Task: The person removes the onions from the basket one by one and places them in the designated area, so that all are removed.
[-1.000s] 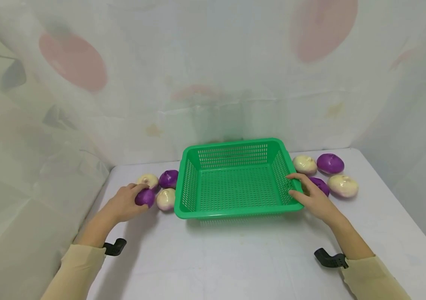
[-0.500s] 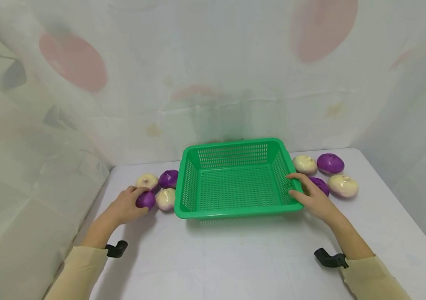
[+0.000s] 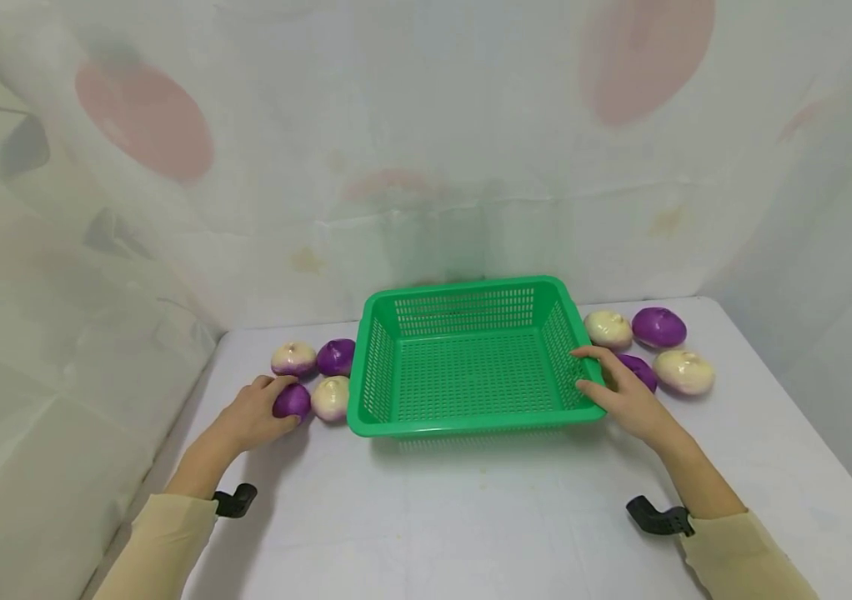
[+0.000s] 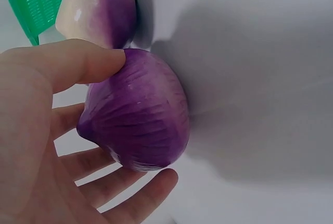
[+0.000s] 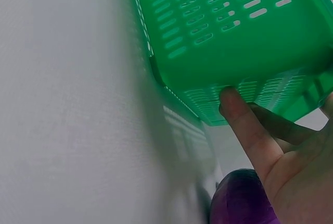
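On the left side of the table my left hand (image 3: 255,412) holds a purple onion (image 4: 138,112), thumb on one side and fingers along the other. Its ribbed skin and pointed tip show in the left wrist view. Touching close by is a cream-and-purple onion (image 4: 99,10). My right hand (image 3: 624,400) grips the right rim of a green slotted plastic basket (image 3: 471,379). In the right wrist view a fingertip presses the basket's outer wall. A purple onion (image 3: 639,372) lies partly hidden behind the right hand.
Left of the basket are another cream onion (image 3: 294,358) and a purple onion (image 3: 336,357) against its side. To the right lie a cream onion (image 3: 608,329), a purple onion (image 3: 659,327) and a larger cream onion (image 3: 684,371). Printed cloth (image 3: 426,167) hangs behind the white table (image 3: 486,517).
My left hand and its purple onion have shifted slightly right and toward me. The cream onion behind has tipped, showing more of its purple side. My right hand keeps its place on the basket.
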`<state>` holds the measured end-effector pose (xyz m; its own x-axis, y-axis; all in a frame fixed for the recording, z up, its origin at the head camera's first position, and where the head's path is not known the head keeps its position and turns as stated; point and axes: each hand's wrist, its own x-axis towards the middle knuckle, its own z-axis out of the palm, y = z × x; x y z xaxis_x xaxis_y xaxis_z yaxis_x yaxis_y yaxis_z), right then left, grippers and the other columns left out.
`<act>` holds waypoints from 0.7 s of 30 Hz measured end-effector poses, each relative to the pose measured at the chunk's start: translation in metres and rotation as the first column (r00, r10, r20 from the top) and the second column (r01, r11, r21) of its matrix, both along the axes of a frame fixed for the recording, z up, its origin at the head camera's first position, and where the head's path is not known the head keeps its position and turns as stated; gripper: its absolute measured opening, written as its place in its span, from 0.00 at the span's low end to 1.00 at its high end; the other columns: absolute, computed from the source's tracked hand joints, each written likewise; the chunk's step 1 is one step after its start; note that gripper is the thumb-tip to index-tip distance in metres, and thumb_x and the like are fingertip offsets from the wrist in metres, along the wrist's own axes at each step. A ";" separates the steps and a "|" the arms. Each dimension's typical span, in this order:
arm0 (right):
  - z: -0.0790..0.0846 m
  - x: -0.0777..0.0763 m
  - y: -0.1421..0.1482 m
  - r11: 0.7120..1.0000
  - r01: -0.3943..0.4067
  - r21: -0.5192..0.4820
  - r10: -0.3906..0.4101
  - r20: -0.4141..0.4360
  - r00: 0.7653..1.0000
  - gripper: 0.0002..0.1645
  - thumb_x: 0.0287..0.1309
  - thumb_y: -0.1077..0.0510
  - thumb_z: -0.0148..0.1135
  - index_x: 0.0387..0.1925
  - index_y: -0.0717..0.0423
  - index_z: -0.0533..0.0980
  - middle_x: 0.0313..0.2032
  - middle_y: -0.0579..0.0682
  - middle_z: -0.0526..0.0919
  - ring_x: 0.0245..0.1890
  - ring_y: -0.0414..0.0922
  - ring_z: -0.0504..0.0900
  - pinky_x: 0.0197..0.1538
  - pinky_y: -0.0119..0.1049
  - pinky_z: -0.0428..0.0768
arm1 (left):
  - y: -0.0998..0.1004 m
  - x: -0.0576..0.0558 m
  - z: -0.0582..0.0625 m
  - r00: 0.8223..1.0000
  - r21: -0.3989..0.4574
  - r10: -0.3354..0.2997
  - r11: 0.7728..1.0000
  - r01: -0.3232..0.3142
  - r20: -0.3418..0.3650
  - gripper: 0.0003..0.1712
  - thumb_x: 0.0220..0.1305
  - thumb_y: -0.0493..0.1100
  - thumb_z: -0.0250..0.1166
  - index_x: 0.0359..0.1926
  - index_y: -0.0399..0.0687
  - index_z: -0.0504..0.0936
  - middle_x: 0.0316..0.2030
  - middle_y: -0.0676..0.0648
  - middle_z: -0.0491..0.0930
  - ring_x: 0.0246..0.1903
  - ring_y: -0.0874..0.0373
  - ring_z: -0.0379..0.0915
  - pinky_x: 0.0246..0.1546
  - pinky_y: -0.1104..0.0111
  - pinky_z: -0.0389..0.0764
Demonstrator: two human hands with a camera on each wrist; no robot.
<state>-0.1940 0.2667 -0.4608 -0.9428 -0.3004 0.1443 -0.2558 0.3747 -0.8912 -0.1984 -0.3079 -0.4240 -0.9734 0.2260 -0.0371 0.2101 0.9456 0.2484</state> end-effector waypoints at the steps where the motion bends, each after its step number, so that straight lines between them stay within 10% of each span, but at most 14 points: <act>1: 0.000 0.000 0.000 1.000 0.000 0.001 0.000 0.000 1.000 0.29 0.73 0.57 0.57 0.71 0.55 0.62 0.73 0.62 0.59 0.73 0.60 0.55 0.68 0.66 0.58 | 0.001 0.000 0.000 1.000 -0.001 0.001 1.000 -0.001 -0.001 0.37 0.60 0.48 0.70 0.67 0.38 0.71 0.57 0.25 0.70 0.54 0.25 0.69 0.50 0.33 0.74; 11: 0.003 0.001 0.001 1.000 -0.002 0.011 0.002 0.004 1.000 0.31 0.72 0.57 0.58 0.72 0.55 0.62 0.74 0.63 0.59 0.75 0.63 0.53 0.69 0.69 0.55 | 0.006 0.003 0.011 0.998 -0.066 0.050 0.997 -0.049 0.026 0.39 0.65 0.53 0.66 0.71 0.39 0.67 0.61 0.24 0.67 0.58 0.22 0.65 0.47 0.30 0.73; 21: 0.013 0.004 0.003 0.988 0.026 0.150 -0.024 -0.018 1.000 0.34 0.74 0.47 0.58 0.75 0.51 0.63 0.72 0.64 0.64 0.69 0.65 0.67 0.65 0.66 0.67 | 0.027 0.009 0.032 0.991 -0.067 0.045 0.996 -0.053 -0.128 0.32 0.70 0.49 0.62 0.66 0.32 0.71 0.61 0.24 0.70 0.58 0.23 0.67 0.50 0.32 0.72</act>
<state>-0.1902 0.2701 -0.4480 -0.9483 -0.2961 0.1144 -0.2584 0.5106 -0.8201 -0.1898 -0.2809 -0.3917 -0.9811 0.1791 0.0730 0.1886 0.9696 0.1557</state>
